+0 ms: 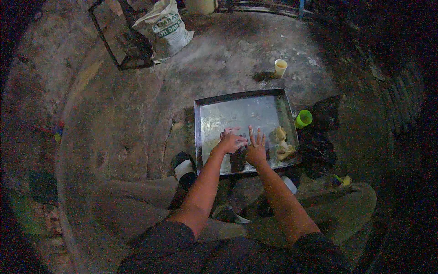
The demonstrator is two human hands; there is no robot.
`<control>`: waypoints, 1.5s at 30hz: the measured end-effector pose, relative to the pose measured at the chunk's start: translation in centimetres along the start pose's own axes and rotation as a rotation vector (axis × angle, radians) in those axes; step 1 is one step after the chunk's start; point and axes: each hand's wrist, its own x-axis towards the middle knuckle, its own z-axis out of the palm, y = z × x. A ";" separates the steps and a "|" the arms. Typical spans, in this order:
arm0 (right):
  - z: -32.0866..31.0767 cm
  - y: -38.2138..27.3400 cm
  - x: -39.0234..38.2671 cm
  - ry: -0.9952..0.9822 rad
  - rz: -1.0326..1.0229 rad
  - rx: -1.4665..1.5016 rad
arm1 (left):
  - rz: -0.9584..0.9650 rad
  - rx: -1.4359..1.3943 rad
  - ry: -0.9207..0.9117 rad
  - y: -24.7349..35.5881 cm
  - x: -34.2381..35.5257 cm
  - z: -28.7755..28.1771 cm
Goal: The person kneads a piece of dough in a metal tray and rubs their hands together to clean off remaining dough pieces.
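A shallow square metal tray [197, 123] rests on the floor in front of my crossed legs. Both my hands are over its near half. My left hand [231, 142] has pale smears on it; its fingers are apart and point right, close to my right hand [257, 149]. The right hand's fingers are spread and stretched toward the far side. Whether the hands touch, or anything small lies between them, is too dim to tell. Pale dough-like lumps [285, 150] sit along the tray's right side.
A green cup [303, 118] stands right of the tray, beside black plastic bags [318, 153]. Farther off are a pale yellow cup [280, 68], a white sack [166, 34] and a dark rectangular frame [119, 66]. Dark-and-white footwear [184, 168] shows near the tray's left corner.
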 end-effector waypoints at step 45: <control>2.0 1.6 3.1 -0.182 0.552 1.853 | -0.512 -1.801 -0.112 -1.3 2.8 3.0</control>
